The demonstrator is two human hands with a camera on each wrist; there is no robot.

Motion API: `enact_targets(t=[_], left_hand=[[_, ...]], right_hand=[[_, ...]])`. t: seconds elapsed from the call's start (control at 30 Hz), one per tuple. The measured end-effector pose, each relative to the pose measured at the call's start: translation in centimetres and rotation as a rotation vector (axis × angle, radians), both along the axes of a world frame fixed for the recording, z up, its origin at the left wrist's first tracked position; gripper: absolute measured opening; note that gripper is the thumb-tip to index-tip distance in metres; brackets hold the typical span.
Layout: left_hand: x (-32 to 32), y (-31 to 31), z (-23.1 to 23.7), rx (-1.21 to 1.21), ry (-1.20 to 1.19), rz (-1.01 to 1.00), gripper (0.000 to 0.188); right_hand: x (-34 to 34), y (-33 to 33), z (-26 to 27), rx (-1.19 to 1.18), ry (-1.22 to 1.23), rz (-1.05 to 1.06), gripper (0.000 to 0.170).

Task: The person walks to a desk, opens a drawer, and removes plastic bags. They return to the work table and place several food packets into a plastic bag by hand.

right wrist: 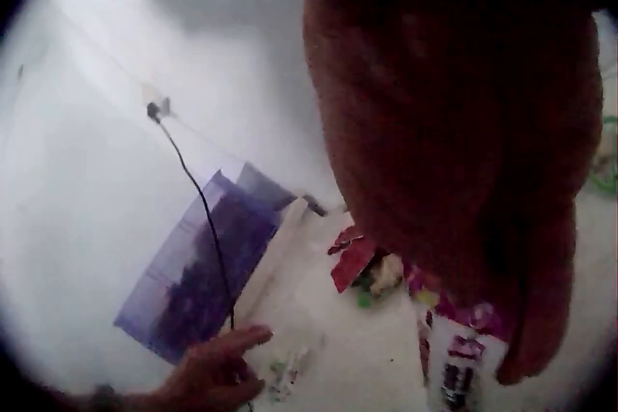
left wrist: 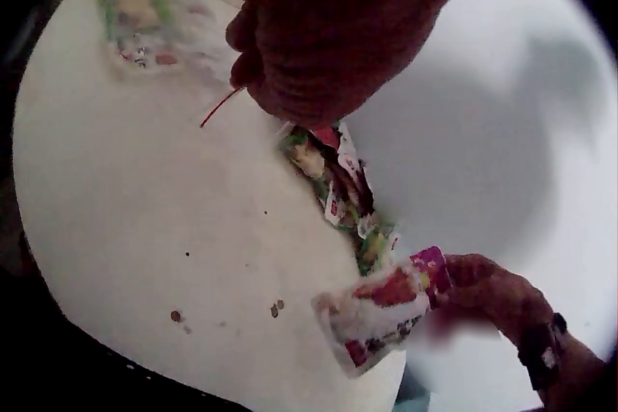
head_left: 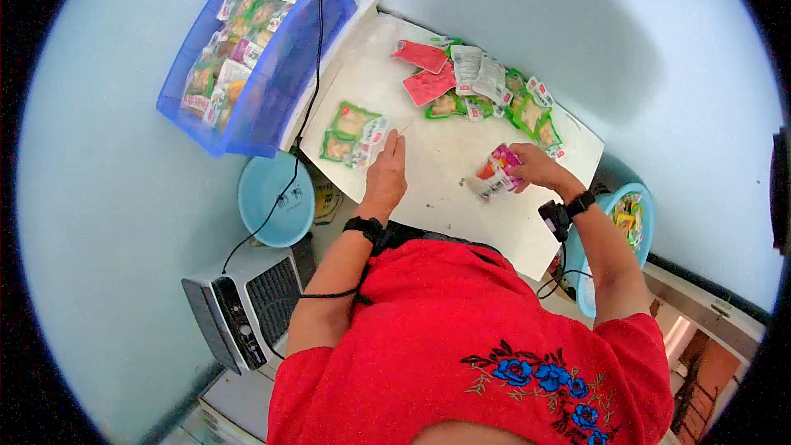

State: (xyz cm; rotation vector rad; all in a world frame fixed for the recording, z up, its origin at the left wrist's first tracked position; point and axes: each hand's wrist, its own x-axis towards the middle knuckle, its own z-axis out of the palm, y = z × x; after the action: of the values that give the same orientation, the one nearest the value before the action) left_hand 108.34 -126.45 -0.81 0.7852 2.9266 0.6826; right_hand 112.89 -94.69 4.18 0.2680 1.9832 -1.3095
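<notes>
My right hand [head_left: 535, 166] grips a purple-and-red printed food packet [head_left: 498, 173] by its edge, holding it over the right part of the white table. The packet hangs tilted in the left wrist view. My left hand [head_left: 387, 175] is over the table's left side, close to two green-edged clear food packets [head_left: 353, 133] lying there. From its fingertips sticks out a thin red strip [left wrist: 220, 108], seen in the left wrist view; the hand's back hides the grip itself.
A pile of packets [head_left: 486, 82], red, white and green, lies along the white table's [head_left: 420, 181] back edge. A blue crate [head_left: 284, 91] full of packets stands at left. Light-blue basins [head_left: 276, 202] flank the table, the right one [head_left: 647, 222] holding packets. A black cable [head_left: 317, 58] hangs across the left.
</notes>
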Motion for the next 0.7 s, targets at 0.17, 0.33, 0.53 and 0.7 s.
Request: enact_targets(t=[0.17,0.33,0.53,0.7], left_hand=[[0.2,0.3,0.3,0.026,-0.023,0.004,0.065],[0.1,0.3,0.7,0.038,-0.041,0.003,0.067],[0.3,0.1,1.0,0.067,-0.064,0.0,0.067],[0.2,0.1,0.9,0.097,-0.077,-0.003,0.067]], right_hand=[[0.5,-3.5,-0.9,-0.511,-0.145,-0.48,0.029],[0.0,-7.7,-4.3,-0.637,-0.192,-0.524,0.031],[-1.0,-11.8,-4.7,-0.858,-0.238,-0.616,0.035],[-2.3,-15.0,-6.8,-0.975,-0.252,-0.657,0.035]])
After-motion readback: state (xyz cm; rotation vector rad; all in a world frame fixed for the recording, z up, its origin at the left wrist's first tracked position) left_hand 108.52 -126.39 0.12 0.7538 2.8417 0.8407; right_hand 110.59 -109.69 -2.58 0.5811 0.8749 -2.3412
